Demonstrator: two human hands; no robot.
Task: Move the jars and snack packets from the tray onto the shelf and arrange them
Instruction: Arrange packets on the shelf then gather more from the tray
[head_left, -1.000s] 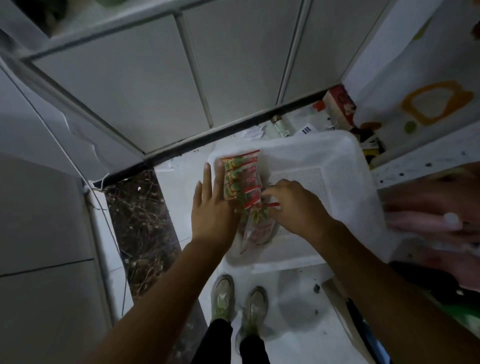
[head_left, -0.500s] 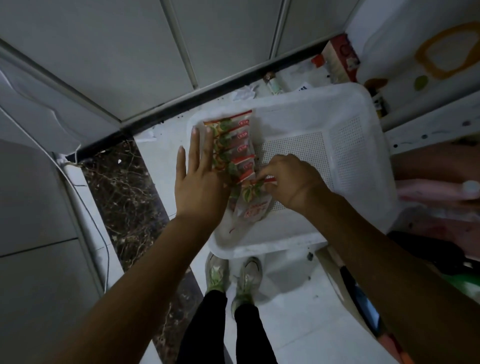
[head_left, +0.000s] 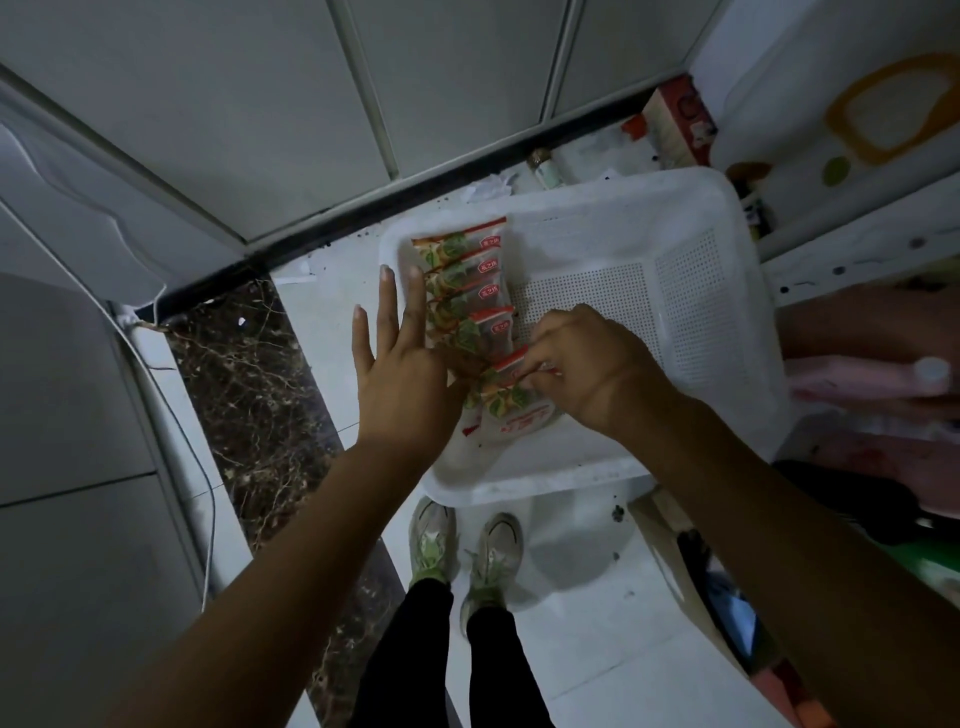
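Gathering the snack packets in one go looks like the step in hand. They lie in an overlapping row along the left side of the white perforated tray, running from its far left corner toward the near rim. The rest of the tray floor is bare and no jars show in it.

The right hand has its fingers curled and pinches the red top edge of the nearest packet. The left hand is flat with its fingers straight and spread, lying against the left side of the row.

To do this well, the left hand should probably act as a stop while the right slides the packets together against it. Both can then close round the whole stack instead of lifting by one corner. The wrappers look glossy and likely slippery, so a single pinch may let the others fan out and drop to the floor.

The white ledge just right of the tray may be the shelf; lifting level toward it would keep the row in order.
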